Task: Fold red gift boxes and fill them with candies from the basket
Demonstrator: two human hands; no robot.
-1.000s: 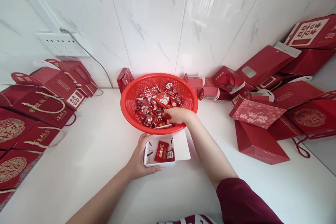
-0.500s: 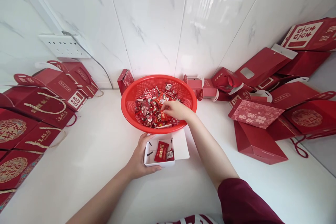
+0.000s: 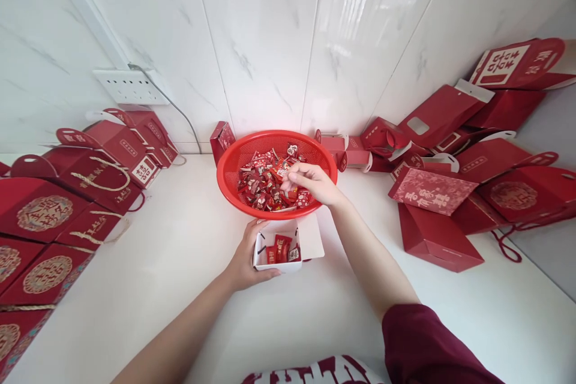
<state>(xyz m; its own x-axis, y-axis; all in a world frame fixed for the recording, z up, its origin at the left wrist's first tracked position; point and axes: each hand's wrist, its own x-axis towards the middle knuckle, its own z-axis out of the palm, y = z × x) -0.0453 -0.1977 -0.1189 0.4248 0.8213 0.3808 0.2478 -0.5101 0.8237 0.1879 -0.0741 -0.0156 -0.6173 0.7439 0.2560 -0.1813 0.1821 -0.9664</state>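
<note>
My left hand (image 3: pixel 247 261) grips the left side of a small white open box (image 3: pixel 278 268), thumb along its front and fingers behind. Inside the box lie several wrapped candies (image 3: pixel 282 248), mostly red, one with a pale label. A white flap (image 3: pixel 311 237) sticks out to the box's right. My right hand (image 3: pixel 312 183) hovers over a red plastic basket (image 3: pixel 225 175), its fingers loosely bent and slightly apart, with nothing visible in them. Many small red wrapped candies (image 3: pixel 261 183) fill the basket's bottom; the hand hides part of them.
Red gift boxes with rope handles (image 3: pixel 47 213) stand stacked at the left. More red boxes (image 3: pixel 441 240) are piled at the right, and a small one (image 3: pixel 222 139) stands behind the basket. A socket strip (image 3: pixel 130 86) with a grey cable is on the tiled wall.
Another red candy now shows at the left inside the white box. My right hand has lifted a little from the candies, its fingers loosened. The view has shifted slightly.
</note>
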